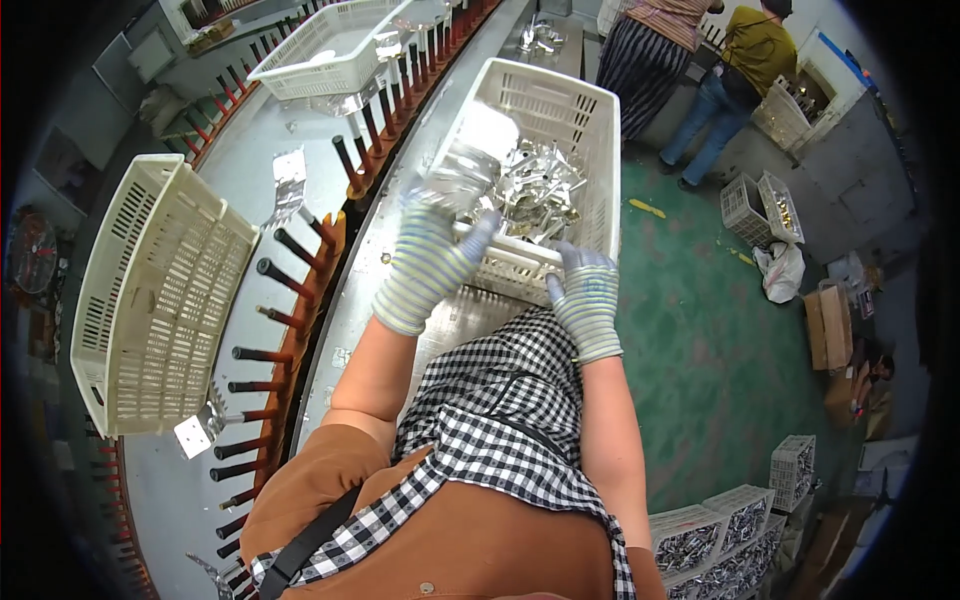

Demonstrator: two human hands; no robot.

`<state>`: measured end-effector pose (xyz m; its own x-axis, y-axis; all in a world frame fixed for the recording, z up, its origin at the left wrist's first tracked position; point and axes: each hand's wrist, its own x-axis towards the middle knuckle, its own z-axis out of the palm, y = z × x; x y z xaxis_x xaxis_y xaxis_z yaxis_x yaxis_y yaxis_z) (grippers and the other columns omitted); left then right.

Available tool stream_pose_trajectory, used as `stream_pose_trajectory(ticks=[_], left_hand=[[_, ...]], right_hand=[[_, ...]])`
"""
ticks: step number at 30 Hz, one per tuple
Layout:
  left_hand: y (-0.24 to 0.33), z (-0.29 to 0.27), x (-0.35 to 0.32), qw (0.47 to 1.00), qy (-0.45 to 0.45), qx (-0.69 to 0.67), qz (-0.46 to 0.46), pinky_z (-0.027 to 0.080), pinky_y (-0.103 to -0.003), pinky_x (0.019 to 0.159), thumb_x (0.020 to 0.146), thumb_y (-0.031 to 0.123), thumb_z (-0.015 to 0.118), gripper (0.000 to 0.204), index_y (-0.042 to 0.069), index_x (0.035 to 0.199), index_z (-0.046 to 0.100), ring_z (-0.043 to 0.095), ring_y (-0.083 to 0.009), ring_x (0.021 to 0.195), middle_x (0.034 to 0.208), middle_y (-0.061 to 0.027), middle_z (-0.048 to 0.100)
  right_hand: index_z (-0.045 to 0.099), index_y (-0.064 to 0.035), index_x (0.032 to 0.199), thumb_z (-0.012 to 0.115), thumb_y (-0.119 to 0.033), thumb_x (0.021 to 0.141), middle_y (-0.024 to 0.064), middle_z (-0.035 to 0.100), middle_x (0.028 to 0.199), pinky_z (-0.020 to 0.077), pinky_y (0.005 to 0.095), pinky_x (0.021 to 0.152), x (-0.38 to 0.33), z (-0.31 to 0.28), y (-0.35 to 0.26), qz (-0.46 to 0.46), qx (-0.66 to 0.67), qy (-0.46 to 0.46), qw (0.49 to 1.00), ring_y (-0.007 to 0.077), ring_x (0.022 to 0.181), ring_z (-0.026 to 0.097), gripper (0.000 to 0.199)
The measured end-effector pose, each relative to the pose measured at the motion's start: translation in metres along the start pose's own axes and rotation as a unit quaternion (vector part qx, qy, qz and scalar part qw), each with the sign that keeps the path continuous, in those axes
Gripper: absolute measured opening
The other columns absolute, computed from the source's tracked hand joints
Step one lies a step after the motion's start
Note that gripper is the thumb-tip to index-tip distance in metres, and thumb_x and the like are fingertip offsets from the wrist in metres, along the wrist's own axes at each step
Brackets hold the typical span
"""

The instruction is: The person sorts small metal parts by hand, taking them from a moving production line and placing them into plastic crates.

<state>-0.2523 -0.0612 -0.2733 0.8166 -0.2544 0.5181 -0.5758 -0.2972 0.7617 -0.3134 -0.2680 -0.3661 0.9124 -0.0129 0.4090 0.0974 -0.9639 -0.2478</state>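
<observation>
In front of me stands a white plastic crate [592, 140] with slotted walls, holding a heap of small shiny metal parts [545, 185]. My right hand [588, 300], in a striped glove, is closed on the crate's near rim at its right corner. At the near left corner is my left hand [428, 255], also gloved, its fingertips smeared by motion. Flat shiny metal pieces [468, 172], blurred along with the hand, appear to be in its grip above the crate; its thumb points toward the heap. How many pieces there are, I cannot make out.
Left of me runs a curved metal line [290, 400] with upright dark pegs. Beyond it stands an emptied-looking white crate [165, 300]; another white crate [330, 50] is farther off. Two people [725, 90] stand at the far right. Crates of metal parts [715, 530] sit on the green floor behind right.
</observation>
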Motion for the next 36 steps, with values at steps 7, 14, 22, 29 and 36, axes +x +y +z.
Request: stream_pose_trajectory(ticks=[7,14,22,29,36], left_hand=[[-0.050,0.000,-0.038,0.995,0.020,0.089,-0.030,0.040,-0.039,0.094,0.081,0.023,0.063,0.037,0.000,0.110,0.059,0.053,-0.0351,0.107,0.120,-0.0212,0.053],[-0.082,-0.034,-0.052,0.981,0.142,0.112,-0.066,0.034,-0.039,0.102,0.083,0.024,0.062,0.058,-0.003,0.130,0.041,0.044,-0.0344,0.120,0.130,-0.0219,0.044],[-0.101,-0.038,-0.046,0.972,0.191,0.118,-0.073,0.029,-0.041,0.106,0.085,0.026,0.061,0.060,-0.003,0.132,0.039,0.038,-0.0366,0.126,0.135,-0.0241,0.040],[-0.082,-0.039,-0.062,0.929,0.304,0.192,-0.085,0.024,-0.045,0.109,0.081,0.015,0.062,0.057,0.000,0.131,0.038,0.027,-0.0378,0.132,0.141,-0.0266,0.026],[-0.088,-0.070,-0.097,0.891,0.348,0.251,-0.145,0.022,-0.044,0.110,0.081,0.014,0.063,0.063,-0.004,0.134,0.033,0.022,-0.0420,0.134,0.143,-0.0293,0.022]], right_hand=[[0.052,-0.0118,0.113,0.067,-0.019,0.070,0.0112,0.057,0.095,0.0392,0.0440,0.089,0.000,0.000,0.000,-0.002,0.007,0.005,1.000,0.0298,0.093,0.054,0.047],[0.052,-0.0120,0.114,0.067,-0.018,0.070,0.0123,0.058,0.097,0.0390,0.0443,0.090,0.000,-0.001,0.001,-0.003,0.004,-0.001,1.000,0.0301,0.093,0.054,0.047],[0.052,-0.0116,0.113,0.067,-0.018,0.070,0.0120,0.058,0.097,0.0396,0.0439,0.090,0.000,-0.001,0.000,-0.002,0.015,0.000,1.000,0.0295,0.093,0.054,0.046],[0.052,-0.0112,0.112,0.067,-0.019,0.070,0.0115,0.057,0.095,0.0397,0.0439,0.089,-0.001,0.002,0.000,-0.013,0.005,0.009,1.000,0.0294,0.092,0.054,0.046],[0.052,-0.0111,0.112,0.067,-0.019,0.070,0.0111,0.057,0.095,0.0390,0.0437,0.089,0.002,0.001,0.003,-0.018,0.006,0.016,1.000,0.0295,0.092,0.054,0.046]])
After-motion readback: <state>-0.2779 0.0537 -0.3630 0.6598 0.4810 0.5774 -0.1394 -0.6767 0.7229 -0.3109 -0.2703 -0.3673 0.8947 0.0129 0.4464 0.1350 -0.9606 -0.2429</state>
